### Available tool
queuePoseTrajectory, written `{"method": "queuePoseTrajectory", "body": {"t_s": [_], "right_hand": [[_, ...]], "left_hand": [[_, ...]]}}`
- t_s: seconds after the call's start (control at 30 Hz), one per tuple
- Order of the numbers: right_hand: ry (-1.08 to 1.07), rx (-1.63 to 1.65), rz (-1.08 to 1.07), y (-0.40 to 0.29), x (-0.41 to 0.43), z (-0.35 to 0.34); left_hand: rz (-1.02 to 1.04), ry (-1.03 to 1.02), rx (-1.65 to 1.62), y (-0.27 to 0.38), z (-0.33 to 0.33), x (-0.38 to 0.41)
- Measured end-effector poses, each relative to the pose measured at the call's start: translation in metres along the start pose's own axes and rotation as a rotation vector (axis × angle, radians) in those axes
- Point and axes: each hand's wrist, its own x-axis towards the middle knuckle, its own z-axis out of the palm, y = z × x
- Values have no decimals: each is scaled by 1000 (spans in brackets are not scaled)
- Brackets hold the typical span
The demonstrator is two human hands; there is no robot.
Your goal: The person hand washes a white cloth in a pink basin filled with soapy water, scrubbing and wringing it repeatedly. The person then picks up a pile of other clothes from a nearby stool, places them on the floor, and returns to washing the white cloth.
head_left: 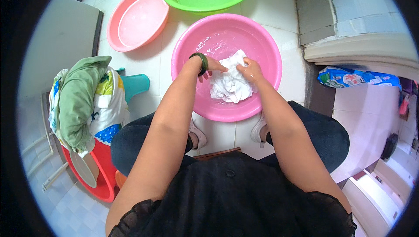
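A bunched white cloth [231, 81] lies wet in a pink plastic basin [226, 115] holding some water, on the tiled floor between my feet. My left hand [211, 67], below a dark green bangle [203, 63], reaches over the cloth's left side with its fingers apart; whether it grips the fabric is unclear. At the cloth's upper right, my right hand [251, 71] touches it, wet, thumb and fingers spread around a fold; a firm grip cannot be made out.
Beyond the pink basin stand a green basin [208, 6] and a salmon basin [139, 21] with water. At left, green and patterned fabrics [81, 103] are heaped above a red tub [108, 168], beside a teal stool [136, 85]. A blue package [356, 78] lies at right.
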Motion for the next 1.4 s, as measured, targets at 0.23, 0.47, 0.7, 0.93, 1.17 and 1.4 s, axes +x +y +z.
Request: {"method": "queuePoseTrajectory", "body": {"t_s": [0.23,0.47,0.7,0.93,1.17,1.4], "right_hand": [[-540,-486,-263,-34,-72,-16],[286,-398,39,0,-64,35],[450,-330,412,41,-25,99],[249,-558,456,71,25,91],[-244,-610,550,48,53,70],[-93,-486,371,42,55,31]], "left_hand": [[229,681,125,-6,33,11],[150,760,133,-26,147,49],[119,862,162,-22,135,71],[117,655,-52,-13,109,111],[-7,515,314,3,83,123],[161,394,263,10,40,94]]}}
